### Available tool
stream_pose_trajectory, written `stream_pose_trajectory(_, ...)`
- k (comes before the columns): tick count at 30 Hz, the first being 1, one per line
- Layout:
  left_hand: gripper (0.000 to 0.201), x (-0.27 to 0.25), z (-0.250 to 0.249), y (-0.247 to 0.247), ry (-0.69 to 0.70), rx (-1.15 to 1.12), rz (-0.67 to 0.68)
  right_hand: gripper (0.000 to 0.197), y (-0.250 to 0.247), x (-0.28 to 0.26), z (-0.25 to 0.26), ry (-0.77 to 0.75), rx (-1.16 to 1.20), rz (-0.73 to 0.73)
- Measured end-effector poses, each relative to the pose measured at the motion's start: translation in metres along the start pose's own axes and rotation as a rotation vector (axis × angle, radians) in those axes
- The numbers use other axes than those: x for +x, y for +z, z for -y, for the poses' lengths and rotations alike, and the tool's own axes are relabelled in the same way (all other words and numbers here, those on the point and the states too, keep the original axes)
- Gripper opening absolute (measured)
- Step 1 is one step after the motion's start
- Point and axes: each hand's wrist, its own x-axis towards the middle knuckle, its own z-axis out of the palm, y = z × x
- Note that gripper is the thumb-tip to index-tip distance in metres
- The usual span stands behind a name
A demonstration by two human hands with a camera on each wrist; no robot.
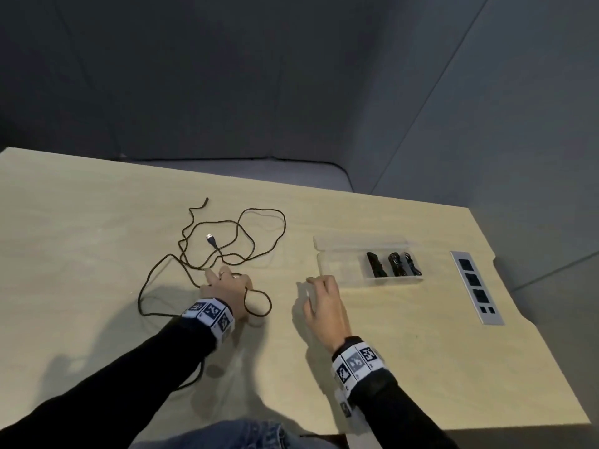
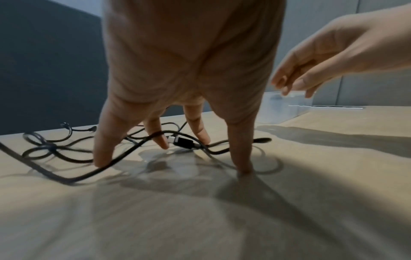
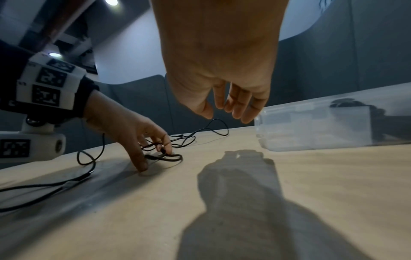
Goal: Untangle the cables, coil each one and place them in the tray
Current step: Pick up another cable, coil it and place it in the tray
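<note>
**Last loose cable about to be gathered**

Three coiled black cable bundles (image 1: 393,264) already lie side by side at the right end of the clear plastic tray (image 1: 337,251); the left part of the tray looks bare. So the job seems mostly done, and the step in hand appears to be the pick-up of the remaining black USB cable (image 1: 259,218), which sprawls in loose loops across the tabletop (image 1: 97,222) to the left of the tray, its silver USB plug (image 1: 210,236) lying inside the loops. One end runs off toward the person's lap under the left forearm.

The left hand (image 1: 223,286) is down on the near part of that cable. In the left wrist view its fingers (image 2: 104,149) are spread and nearly straight, tips touching the tabletop, with a strand of cable running across and between them beside a black connector (image 2: 183,141). Its grip has not closed: the fingers pin or straddle the strand and do not curl round it.

The right hand (image 1: 324,303) hovers above the tabletop between the cable and the tray, fingers relaxed and loosely bent, holding nothing.

The next move probably calls for the left fingers to close on the strand or connector and lift it, while the right hand takes a length further along to draw the crossings apart. The loops overlap in several places, so pulling hard could tighten a knot; feeding an end back through looks safer before winding.
</note>
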Motion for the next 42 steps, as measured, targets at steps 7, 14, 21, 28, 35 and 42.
stream_pose_trajectory(7, 0.035, -0.024, -0.033, 0.017, 0.569, -0.619, -0.01, 0.073, 0.011, 0.01, 0.021, -0.094, -0.088, 0.548)
stream_pose_trajectory(14, 0.024, -0.013, -0.016, -0.013, 0.463, -0.336, -0.162, 0.03, -0.035, 0.006, 0.022, 0.255, 0.501, 0.383)
stream_pose_trajectory(21, 0.008, 0.003, 0.041, 0.005, 0.661, -0.096, -0.216, 0.026, -0.141, 0.01, -0.035, 0.655, 0.828, -0.327)
stream_pose_trajectory(28, 0.04, -0.026, -0.033, -0.045, 0.977, -0.117, -0.337, 0.074, -0.115, 0.003, 0.0, 0.21, -0.158, 0.311)
stream_pose_trajectory(35, 0.018, -0.031, -0.046, -0.061, 0.828, -0.335, -0.411, 0.035, -0.112, 0.016, 0.042, 0.184, 0.412, 0.082)
stream_pose_trajectory(42, 0.049, -0.019, -0.018, -0.027, 0.656, -0.283, -0.236, 0.044, -0.141, 0.021, 0.006, 0.284, 0.478, -0.219)
